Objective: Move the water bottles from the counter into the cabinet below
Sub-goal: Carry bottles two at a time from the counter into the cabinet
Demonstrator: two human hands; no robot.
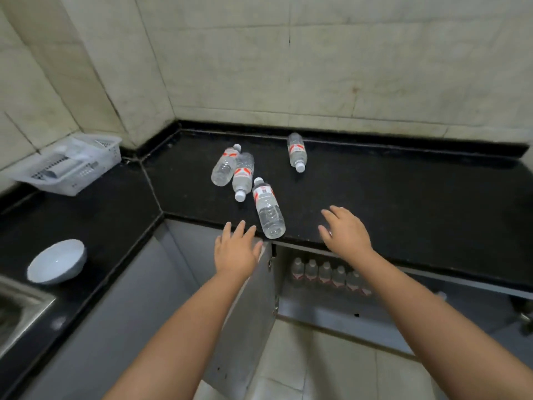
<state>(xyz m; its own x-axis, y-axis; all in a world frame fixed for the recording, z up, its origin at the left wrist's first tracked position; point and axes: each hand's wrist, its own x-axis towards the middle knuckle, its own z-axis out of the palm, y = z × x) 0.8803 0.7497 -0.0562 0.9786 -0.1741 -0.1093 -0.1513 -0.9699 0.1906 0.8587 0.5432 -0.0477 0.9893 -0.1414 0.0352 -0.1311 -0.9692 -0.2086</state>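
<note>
I am looking down at a black polished stone counter (403, 197) that runs along a pale tiled wall and turns a corner to my left. Four clear plastic water bottles with white caps and red-and-white labels lie on their sides on it. The nearest bottle (268, 209) lies with its base at the counter's front edge and its cap pointing away from me. Behind it, two bottles touch each other: the middle bottle (243, 176) has its cap towards me, and the left bottle (225, 166) has its cap towards the wall. The far bottle (297, 151) lies apart, near the back edge, cap towards me.

My left hand (236, 252) hovers at the front edge, just left of the nearest bottle, fingers straight and spread, holding nothing. My right hand (344, 233) is over the counter to that bottle's right, fingers loosely extended, also holding nothing. Neither hand touches a bottle.

Below the counter, a grey metal cabinet door (248, 313) stands open, and inside the cabinet (317, 313) a row of upright bottles (326, 274) stands on the shelf.

To the left, a white plastic perforated basket (69, 166) sits against the wall, a white ceramic bowl (57, 262) rests on the counter, and a corner of a steel sink (17, 310) shows.
</note>
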